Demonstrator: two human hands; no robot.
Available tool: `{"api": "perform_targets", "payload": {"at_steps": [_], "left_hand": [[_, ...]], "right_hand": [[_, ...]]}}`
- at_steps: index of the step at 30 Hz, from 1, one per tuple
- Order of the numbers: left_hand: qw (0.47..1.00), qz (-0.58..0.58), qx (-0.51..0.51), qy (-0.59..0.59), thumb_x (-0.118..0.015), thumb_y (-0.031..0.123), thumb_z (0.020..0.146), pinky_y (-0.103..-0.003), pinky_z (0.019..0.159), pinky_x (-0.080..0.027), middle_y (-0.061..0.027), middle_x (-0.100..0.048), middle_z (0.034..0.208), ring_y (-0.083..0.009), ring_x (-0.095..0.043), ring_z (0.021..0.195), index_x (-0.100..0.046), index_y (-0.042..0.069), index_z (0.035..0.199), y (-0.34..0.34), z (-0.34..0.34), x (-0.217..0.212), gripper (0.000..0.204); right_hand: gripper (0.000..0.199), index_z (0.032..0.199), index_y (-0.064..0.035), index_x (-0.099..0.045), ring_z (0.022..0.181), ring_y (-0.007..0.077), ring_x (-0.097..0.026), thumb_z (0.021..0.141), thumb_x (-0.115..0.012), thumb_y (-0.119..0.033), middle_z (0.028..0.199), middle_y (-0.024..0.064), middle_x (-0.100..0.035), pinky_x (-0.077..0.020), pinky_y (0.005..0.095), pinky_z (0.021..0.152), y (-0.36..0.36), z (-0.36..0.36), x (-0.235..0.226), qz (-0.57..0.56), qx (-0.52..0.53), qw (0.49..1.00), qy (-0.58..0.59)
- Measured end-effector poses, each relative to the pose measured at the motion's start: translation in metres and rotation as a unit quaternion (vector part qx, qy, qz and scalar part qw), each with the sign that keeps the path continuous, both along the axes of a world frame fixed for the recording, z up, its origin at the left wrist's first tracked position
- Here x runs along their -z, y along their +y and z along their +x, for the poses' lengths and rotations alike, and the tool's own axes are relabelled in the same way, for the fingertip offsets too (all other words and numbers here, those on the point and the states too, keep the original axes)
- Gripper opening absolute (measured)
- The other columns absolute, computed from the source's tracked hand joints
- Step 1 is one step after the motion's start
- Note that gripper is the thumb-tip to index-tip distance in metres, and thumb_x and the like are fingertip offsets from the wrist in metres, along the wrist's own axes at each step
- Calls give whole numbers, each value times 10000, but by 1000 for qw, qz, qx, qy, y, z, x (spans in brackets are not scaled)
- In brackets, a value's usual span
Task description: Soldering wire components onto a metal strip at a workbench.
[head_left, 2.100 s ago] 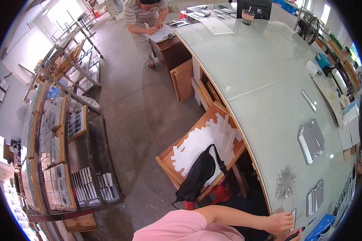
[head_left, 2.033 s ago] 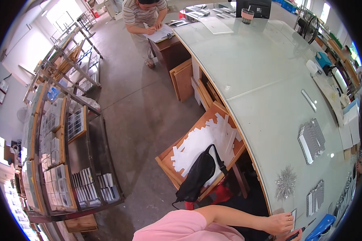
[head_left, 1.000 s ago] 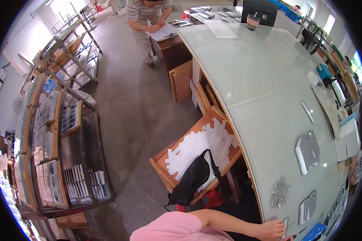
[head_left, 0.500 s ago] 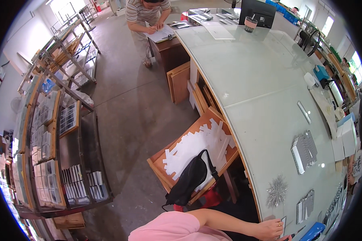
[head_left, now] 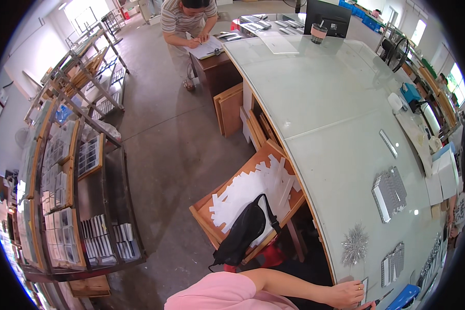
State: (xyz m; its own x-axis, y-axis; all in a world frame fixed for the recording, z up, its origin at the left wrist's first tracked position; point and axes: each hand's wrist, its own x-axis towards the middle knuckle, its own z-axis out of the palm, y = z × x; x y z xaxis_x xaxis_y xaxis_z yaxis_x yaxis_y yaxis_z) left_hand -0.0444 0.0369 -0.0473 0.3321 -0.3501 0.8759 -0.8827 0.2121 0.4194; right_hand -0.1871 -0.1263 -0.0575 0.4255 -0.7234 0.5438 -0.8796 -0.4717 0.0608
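At the near right edge of the glass-topped table (head_left: 325, 170), my left hand (head_left: 349, 294) comes out of a pink sleeve, its fingers closed around the side of a thin flat strip (head_left: 366, 290). Just beyond that hand lies a silvery tinsel-like bunch (head_left: 355, 245). A blue-handled tool (head_left: 404, 298) rests to its right, with a slim pointed tip beside it. Two stacks of grey metal pieces, a nearer one (head_left: 392, 264) and a farther one (head_left: 389, 194), lie on the glass. Below my left hand a small reddish shape is cut off by the frame; my right hand cannot be made out.
A wooden tray (head_left: 201, 214) of white strips, with a black bag (head_left: 241, 232) on it, juts out left of the table. Racks (head_left: 124, 196) of framed panels stand at left. Across the floor a person (head_left: 188, 26) writes on a clipboard (head_left: 206, 47). A monitor (head_left: 328, 18) stands far off.
The view has shifted very slightly. My left hand stays at the same spot on the strip, and the person at the clipboard keeps nearly the same pose.
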Motion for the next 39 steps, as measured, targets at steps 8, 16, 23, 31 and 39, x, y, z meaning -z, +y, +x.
{"api": "perform_targets", "payload": {"at_steps": [8,16,23,31,39], "left_hand": [[999,28,-24,35,-608,195,716,-343,750,-397,-84,-488,774,-247,-509,834,-518,38,766,0,-5,8,187],[997,69,-24,14,-608,202,713,-331,775,-401,-88,-517,805,-243,-518,870,-541,18,801,0,-7,5,215],[993,117,-26,-4,-630,206,704,-331,812,-404,-80,-525,842,-242,-516,911,-542,24,831,3,-6,8,239],[991,131,-1,-1,-636,227,764,-342,822,-400,-74,-523,868,-239,-507,935,-546,35,873,12,-3,7,238],[986,166,2,-3,-621,219,801,-341,815,-400,-71,-520,889,-233,-507,939,-543,40,885,15,1,2,212]], "right_hand": [[276,920,-75,-585,588,160,-492,989,-480,-321,751,18,-557,-436,337,602,18,9,2,-119,-249,954,-121],[274,1002,-40,-595,737,180,-543,996,-480,-289,814,50,-597,-450,320,730,7,-4,11,-136,-226,964,-39],[283,967,-40,-646,805,247,-562,967,-552,-306,874,91,-630,-450,368,812,71,36,-45,-43,-249,946,-203],[168,917,-52,-657,776,256,-559,933,-624,-216,870,94,-619,-449,390,768,71,37,-40,-45,-245,935,-252],[199,891,-46,-644,752,245,-539,927,-631,-241,841,89,-599,-438,385,732,70,33,-36,27,-225,921,-315]]}}
